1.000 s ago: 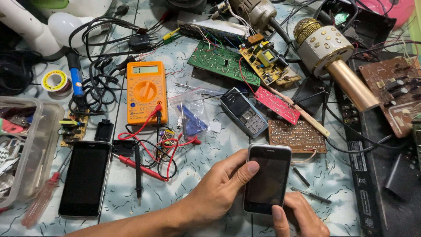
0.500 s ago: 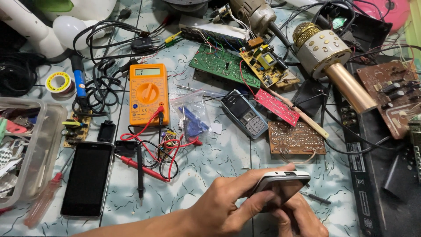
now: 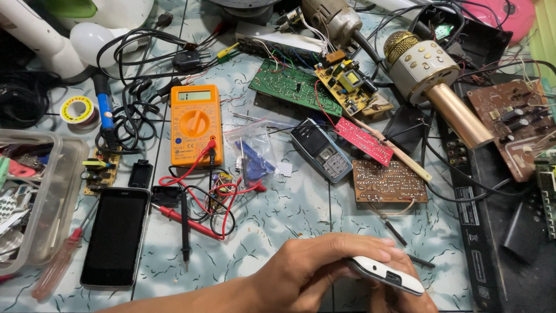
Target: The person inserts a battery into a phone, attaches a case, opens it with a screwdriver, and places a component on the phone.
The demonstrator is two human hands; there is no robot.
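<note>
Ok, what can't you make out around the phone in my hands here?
Head view only:
- White phone: its screen faces away, and the left hand covers most of it.
- Right hand: mostly under the phone and cut off by the bottom edge.
- Plastic box: cut off by the left edge.

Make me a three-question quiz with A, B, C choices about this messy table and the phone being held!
1. Where does the black smartphone lie?
A. left of the hands
B. on the microphone
C. inside the plastic box

2. What colour is the multimeter?
A. blue
B. orange
C. pink

3. How is the white phone held?
A. flat, screen up
B. lying free on the table
C. turned edge-on in both hands

Answers: 1 A, it rests on the table beside the clear box. 2 B, its casing is orange. 3 C, the left hand covers it, with only its edge and port showing.
</note>
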